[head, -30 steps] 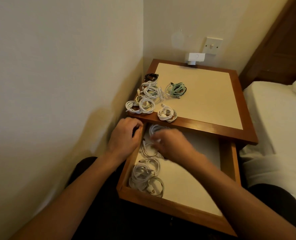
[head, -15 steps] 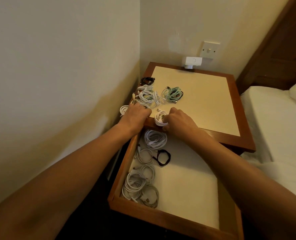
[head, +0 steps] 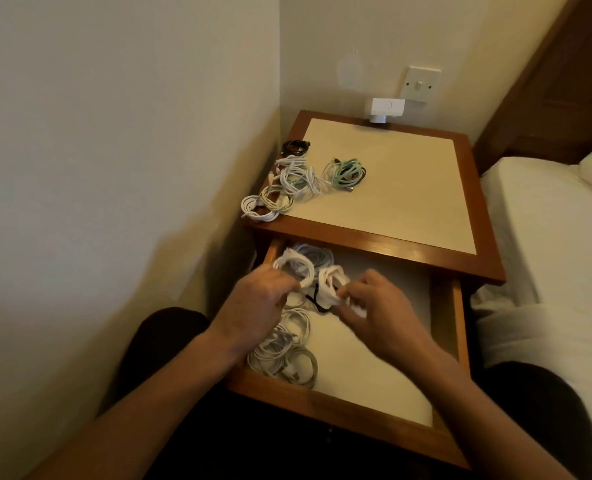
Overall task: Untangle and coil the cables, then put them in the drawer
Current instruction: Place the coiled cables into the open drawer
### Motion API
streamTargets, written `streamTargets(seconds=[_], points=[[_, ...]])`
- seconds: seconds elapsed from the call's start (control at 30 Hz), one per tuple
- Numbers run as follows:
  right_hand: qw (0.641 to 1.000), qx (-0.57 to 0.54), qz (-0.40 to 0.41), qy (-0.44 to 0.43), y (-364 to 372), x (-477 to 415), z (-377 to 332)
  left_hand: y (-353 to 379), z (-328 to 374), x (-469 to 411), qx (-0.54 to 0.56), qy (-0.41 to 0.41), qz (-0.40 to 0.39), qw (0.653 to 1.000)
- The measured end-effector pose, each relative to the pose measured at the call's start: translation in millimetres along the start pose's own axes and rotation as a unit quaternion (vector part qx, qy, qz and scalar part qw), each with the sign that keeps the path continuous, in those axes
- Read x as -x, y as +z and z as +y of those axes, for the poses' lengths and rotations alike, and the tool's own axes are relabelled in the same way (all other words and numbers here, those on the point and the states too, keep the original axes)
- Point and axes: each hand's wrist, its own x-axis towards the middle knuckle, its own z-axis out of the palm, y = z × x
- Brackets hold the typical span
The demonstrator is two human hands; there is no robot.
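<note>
This person wears dark, almost black cloth over both legs. The left leg (head: pixel 169 344) shows as a plain, rounded dark shape and the right leg (head: pixel 547 420) as a broader one, and shadow hides any seam or weave. Both arms are uncovered: the left forearm (head: pixel 142 403) and the right forearm (head: pixel 460 403) are bare for the whole length in view. The left hand (head: pixel 253 310) and the right hand (head: pixel 384 317) are bare too. Their fingertips are smeared by blur, so finer detail there cannot be made out.
</note>
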Motion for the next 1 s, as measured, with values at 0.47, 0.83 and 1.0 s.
streamTargets(seconds=[0.47, 0.83, 1.0], points=[[0.997, 0.021, -0.067, 0.035, 82.3, 9.3, 13.6, 58.8, -17.2, 11.2, -0.15, -0.072, -0.272, 0.948], [0.988, 0.11, -0.062, -0.089, 89.4, -29.1, -9.1, 21.5, -25.4, 3.0, 0.052, -0.175, 0.036, 0.982], [0.99, 0.083, -0.09, -0.063, 77.5, -45.3, -13.2, 10.2, -34.4, -16.0, 0.063, -0.168, 0.099, 0.979]])
